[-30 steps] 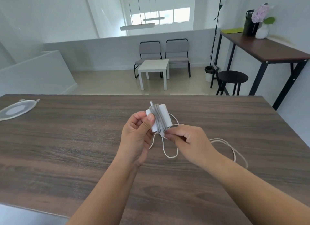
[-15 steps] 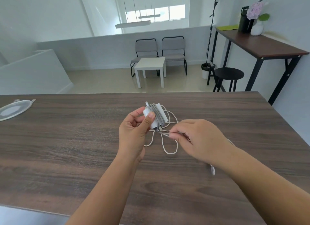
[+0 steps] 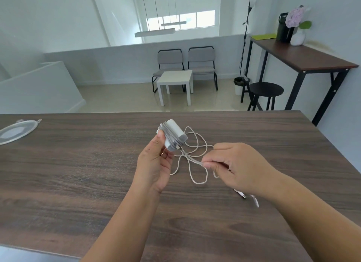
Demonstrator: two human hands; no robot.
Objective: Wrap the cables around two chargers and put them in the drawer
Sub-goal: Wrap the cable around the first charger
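At the far left I am seeing a flat oval coil of pale cable (image 3: 16, 131) lying on the dark table (image 3: 78, 173), whose top is showing a long, streaky wood grain with a matte finish; whether a charger sits with that coil I cannot tell. Moving toward the middle, my left hand (image 3: 154, 165) is holding the charger (image 3: 172, 135) up above the table, thumb and curled fingers gripping its near end. The charger is a small white block with rounded corners and a smooth plastic shell, tilted, and several turns of grey-white cable are lying snug across its middle like a band. From its lower end the cable (image 3: 197, 150) is running loose, thin and round, sagging into soft open loops that are resting on the wood between my two hands. Further right, my right hand (image 3: 236, 168) is pinching a stretch of that cable between thumb and curled fingers, pulling it taut toward the block. Just beyond the right wrist, the blurred cable end (image 3: 247, 196) is lying on the tabletop.
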